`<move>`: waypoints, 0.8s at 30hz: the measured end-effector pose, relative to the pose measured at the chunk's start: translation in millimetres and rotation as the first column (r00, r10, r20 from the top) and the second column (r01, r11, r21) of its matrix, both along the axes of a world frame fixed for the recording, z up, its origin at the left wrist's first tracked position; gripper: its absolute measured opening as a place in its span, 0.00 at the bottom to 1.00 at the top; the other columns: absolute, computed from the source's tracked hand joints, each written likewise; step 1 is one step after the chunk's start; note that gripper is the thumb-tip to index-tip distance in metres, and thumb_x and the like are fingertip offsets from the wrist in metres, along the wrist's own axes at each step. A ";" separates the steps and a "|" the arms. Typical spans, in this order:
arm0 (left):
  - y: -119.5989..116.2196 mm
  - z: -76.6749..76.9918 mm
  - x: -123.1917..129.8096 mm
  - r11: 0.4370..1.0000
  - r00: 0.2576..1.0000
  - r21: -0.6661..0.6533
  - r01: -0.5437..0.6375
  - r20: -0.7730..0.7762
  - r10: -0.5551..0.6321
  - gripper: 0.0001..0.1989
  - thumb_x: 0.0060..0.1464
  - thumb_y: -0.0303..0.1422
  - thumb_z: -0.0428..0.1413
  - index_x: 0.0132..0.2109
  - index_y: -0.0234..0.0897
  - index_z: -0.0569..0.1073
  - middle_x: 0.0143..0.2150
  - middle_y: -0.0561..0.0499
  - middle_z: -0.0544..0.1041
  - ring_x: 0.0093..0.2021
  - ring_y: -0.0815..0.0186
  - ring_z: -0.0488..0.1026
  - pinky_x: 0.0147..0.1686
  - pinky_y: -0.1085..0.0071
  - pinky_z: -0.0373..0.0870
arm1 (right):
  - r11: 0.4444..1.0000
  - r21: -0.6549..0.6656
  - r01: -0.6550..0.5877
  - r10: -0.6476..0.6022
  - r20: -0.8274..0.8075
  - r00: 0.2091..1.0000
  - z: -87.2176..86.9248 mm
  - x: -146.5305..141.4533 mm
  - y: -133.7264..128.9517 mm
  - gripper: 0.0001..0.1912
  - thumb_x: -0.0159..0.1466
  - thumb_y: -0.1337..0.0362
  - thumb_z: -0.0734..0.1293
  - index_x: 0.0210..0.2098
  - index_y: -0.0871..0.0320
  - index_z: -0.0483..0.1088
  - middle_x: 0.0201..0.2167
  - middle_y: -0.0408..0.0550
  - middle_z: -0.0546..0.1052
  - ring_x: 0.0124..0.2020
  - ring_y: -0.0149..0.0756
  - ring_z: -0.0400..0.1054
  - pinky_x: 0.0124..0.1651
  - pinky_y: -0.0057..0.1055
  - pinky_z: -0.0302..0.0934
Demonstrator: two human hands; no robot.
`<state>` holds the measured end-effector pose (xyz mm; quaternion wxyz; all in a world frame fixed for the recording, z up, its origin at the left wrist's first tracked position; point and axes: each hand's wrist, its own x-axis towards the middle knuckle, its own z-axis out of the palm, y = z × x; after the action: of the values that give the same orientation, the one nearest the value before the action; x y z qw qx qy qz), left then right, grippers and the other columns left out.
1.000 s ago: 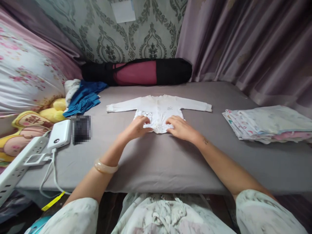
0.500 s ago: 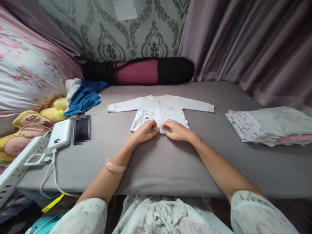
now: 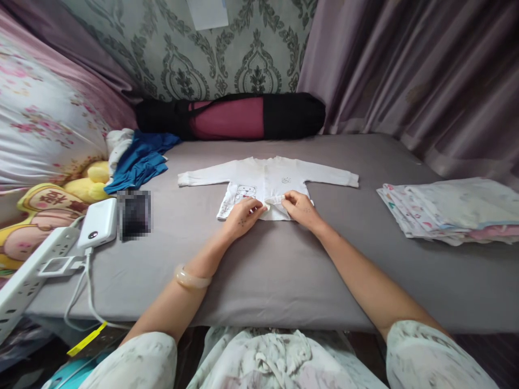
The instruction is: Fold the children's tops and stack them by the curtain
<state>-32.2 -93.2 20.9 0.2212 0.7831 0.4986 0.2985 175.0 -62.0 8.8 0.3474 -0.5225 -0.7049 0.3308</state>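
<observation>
Grey sheet [image 3: 267,275], one: level support. White top [image 3: 265,178], one: front up mid-sheet, sleeves spread, hem toward me. Step, in my judgement: working the lower front opening; best done by keeping both front edges level, tugging lightly and leaving the sleeves flat. Left hand [image 3: 244,216], one: thumb and forefinger together, apparently pinching the opening's edge near the hem; remaining fingers loosely curled. Right hand [image 3: 302,209], one: thumb and forefinger tips closed on the other front flap [image 3: 277,200], which I hold raised off the layer beneath. Bear print [image 3: 246,190], one: uncovered, just beyond my left fingers.
</observation>
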 end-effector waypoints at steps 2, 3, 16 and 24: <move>-0.9 -1.4 2.0 1.000 1.000 0.022 0.020 -0.010 -0.019 0.15 0.62 0.43 0.50 0.36 0.38 0.74 0.35 0.48 0.74 0.36 0.64 0.70 0.38 0.68 0.68 | 1.000 0.025 0.017 -0.016 -0.027 0.999 1.9 -1.1 -2.3 0.07 0.60 0.62 0.61 0.33 0.57 0.69 0.30 0.43 0.75 0.32 0.33 0.69 0.38 0.28 0.60; -1.3 -2.6 2.8 0.999 0.999 0.024 0.041 -0.027 -0.040 0.15 0.62 0.43 0.50 0.36 0.38 0.75 0.36 0.47 0.74 0.37 0.64 0.71 0.39 0.68 0.69 | 0.999 0.040 0.006 -0.006 -0.021 1.000 3.8 -2.4 -4.8 0.07 0.61 0.62 0.61 0.35 0.57 0.69 0.30 0.43 0.76 0.32 0.33 0.69 0.39 0.28 0.61; -17.1 10.3 5.2 0.999 0.979 -0.017 0.041 -0.200 -0.044 0.12 0.56 0.31 0.50 0.28 0.37 0.74 0.27 0.51 0.76 0.28 0.67 0.71 0.31 0.71 0.65 | 0.897 0.126 -0.423 0.338 0.421 0.842 21.8 -8.4 -33.9 0.11 0.66 0.67 0.61 0.42 0.57 0.75 0.40 0.50 0.75 0.45 0.37 0.67 0.48 0.30 0.58; 38.8 -3.9 -9.9 0.975 0.917 0.186 -0.119 -0.357 0.180 0.17 0.62 0.31 0.43 0.52 0.33 0.71 0.54 0.39 0.74 0.56 0.56 0.69 0.56 0.60 0.63 | 0.955 0.133 -0.265 0.161 0.518 0.840 21.4 -3.9 6.9 0.20 0.71 0.63 0.53 0.52 0.60 0.72 0.52 0.55 0.75 0.55 0.41 0.65 0.58 0.36 0.55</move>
<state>-42.1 -54.3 16.9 0.0353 0.8000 0.5645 0.2002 171.1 -55.0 30.2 0.1634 -0.4710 -0.8542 0.1481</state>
